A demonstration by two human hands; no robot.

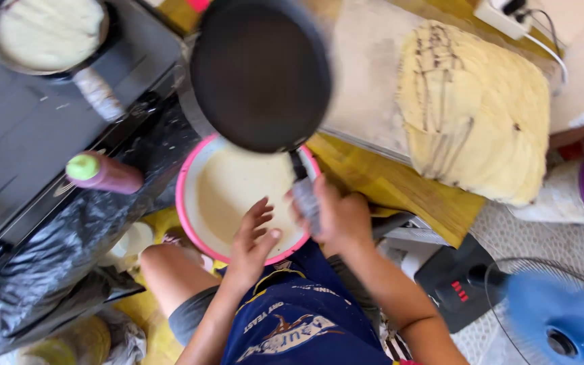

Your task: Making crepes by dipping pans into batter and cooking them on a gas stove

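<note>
My right hand (338,215) grips the wrapped handle of a dark frying pan (259,73), held up empty and blurred above a pink-rimmed bowl (182,196) of pale batter. My left hand (255,242) hovers with fingers spread over the near side of that bowl, holding nothing. A stack of thin pale crepes (476,108) lies on a board to the right. A second pan (47,34) with batter in it sits on the black stove at the upper left.
A brown squeeze bottle with a green cap (103,173) lies near the stove edge. Black plastic sheeting (55,270) hangs below. A blue fan (559,318) stands at lower right, with a white power strip (501,15) at the top.
</note>
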